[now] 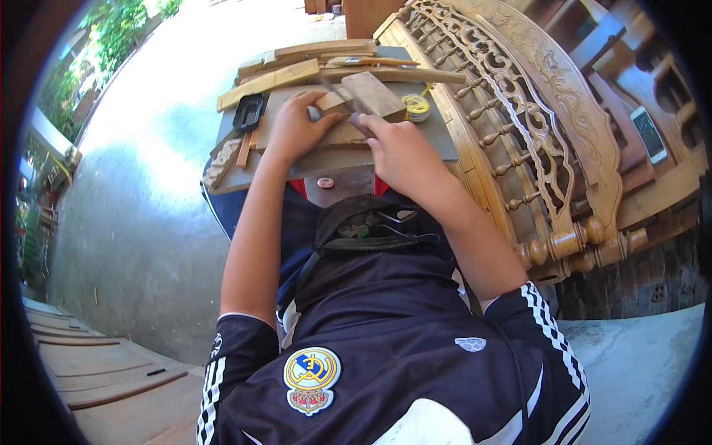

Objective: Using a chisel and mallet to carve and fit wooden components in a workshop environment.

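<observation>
On a small grey worktable (348, 169) in front of me, my left hand (295, 127) grips a small pale wooden block (334, 101), thumb and fingers around its near end. My right hand (400, 148) is closed on a thin dark metal tool (335, 90), whose long narrow blade slants across the small block. Motion smears it, so I cannot tell whether it is a file or a knife. Just beyond the right hand lies a larger brown wooden block (373, 96). Beneath both hands is a flat wooden board (343, 136).
Wooden strips (268, 84) and a brush (371, 61) lie at the table's far side. A black tray (250, 111) sits left, carved wood pieces (222, 160) nearer. A round yellow-rimmed container (417, 107) stands right. Carved wooden furniture panels (512, 111) lean alongside, with a phone (649, 135) on them.
</observation>
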Available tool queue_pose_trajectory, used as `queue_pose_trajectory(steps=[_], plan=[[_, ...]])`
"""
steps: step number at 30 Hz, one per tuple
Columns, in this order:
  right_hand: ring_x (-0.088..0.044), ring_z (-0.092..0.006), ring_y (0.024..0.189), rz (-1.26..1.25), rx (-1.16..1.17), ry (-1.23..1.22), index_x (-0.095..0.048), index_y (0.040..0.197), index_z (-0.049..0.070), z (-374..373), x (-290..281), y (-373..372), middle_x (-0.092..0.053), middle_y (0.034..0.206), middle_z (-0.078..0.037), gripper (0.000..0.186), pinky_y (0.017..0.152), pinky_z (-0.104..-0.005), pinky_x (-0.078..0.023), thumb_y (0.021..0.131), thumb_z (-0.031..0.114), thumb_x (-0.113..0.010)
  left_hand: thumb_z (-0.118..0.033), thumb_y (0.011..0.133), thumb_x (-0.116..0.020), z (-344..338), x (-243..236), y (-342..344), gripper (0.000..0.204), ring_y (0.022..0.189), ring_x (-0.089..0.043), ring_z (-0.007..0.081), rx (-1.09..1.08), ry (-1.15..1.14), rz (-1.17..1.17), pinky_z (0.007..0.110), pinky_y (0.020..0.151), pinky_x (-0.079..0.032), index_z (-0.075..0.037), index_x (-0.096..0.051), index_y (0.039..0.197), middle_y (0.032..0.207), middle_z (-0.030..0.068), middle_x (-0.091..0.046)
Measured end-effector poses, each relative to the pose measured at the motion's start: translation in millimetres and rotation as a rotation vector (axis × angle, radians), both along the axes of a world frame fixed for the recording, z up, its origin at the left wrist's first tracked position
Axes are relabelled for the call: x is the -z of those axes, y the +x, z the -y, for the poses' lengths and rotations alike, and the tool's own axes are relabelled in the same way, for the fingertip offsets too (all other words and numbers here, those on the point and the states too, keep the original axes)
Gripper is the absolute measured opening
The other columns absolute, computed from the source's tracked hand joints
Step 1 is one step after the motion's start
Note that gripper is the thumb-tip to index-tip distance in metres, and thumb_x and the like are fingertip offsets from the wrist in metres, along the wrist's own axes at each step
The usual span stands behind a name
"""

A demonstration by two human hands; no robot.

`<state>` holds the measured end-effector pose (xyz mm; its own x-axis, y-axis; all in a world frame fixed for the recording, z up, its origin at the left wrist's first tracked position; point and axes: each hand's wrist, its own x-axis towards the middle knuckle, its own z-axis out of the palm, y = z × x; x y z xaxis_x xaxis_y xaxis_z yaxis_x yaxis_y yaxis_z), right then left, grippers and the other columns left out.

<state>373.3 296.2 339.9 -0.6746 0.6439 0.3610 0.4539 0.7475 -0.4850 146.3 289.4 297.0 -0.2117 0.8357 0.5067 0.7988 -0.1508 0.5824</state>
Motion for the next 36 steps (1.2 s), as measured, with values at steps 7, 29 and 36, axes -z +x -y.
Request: queue_pose_trajectory(steps=[7, 29, 36], plan=[[-0.067, -0.0455, 0.088, -0.174, -0.107, -0.016, -0.059, 0.128, 0.001, 27, 10, 33, -0.067, 0.091, -0.032, 0.038, 0.080, -0.0523, -0.053, 0.090, -0.002, -0.054, -0.036, 0.078, -0.082, -3, 5, -1, 0.052, 0.111, -0.063, 0.0386, -0.107, 0.002, -0.053, 0.045, 0.097, -0.049, -0.002, -0.071, 0.115, 0.113, 0.0217, -0.070], [-0.070, -0.0442, 0.087, 0.022, -0.026, -0.004, -0.057, 0.132, 0.000, 14, 3, 38, -0.071, 0.092, -0.025, 0.042, 0.081, -0.0477, -0.057, 0.090, 0.002, -0.056, -0.031, 0.079, -0.082, -4, -3, 8, 0.051, 0.072, -0.060, 0.0249, 0.058, 0.043, -0.139, 0.036, 0.070, -0.050, 0.004, -0.070, 0.114, 0.089, 0.0161, -0.068], [-0.072, -0.0402, 0.089, -0.034, 0.028, 0.027, -0.056, 0.128, -0.006, 5, 33, -19, -0.072, 0.092, -0.025, 0.042, 0.080, -0.0465, -0.059, 0.088, 0.004, -0.059, -0.025, 0.082, -0.080, 0, 3, -20, 0.046, 0.079, -0.062, 0.0230, -0.016, -0.026, -0.184, 0.034, 0.072, -0.050, 0.003, -0.067, 0.117, 0.095, 0.0138, -0.069]])
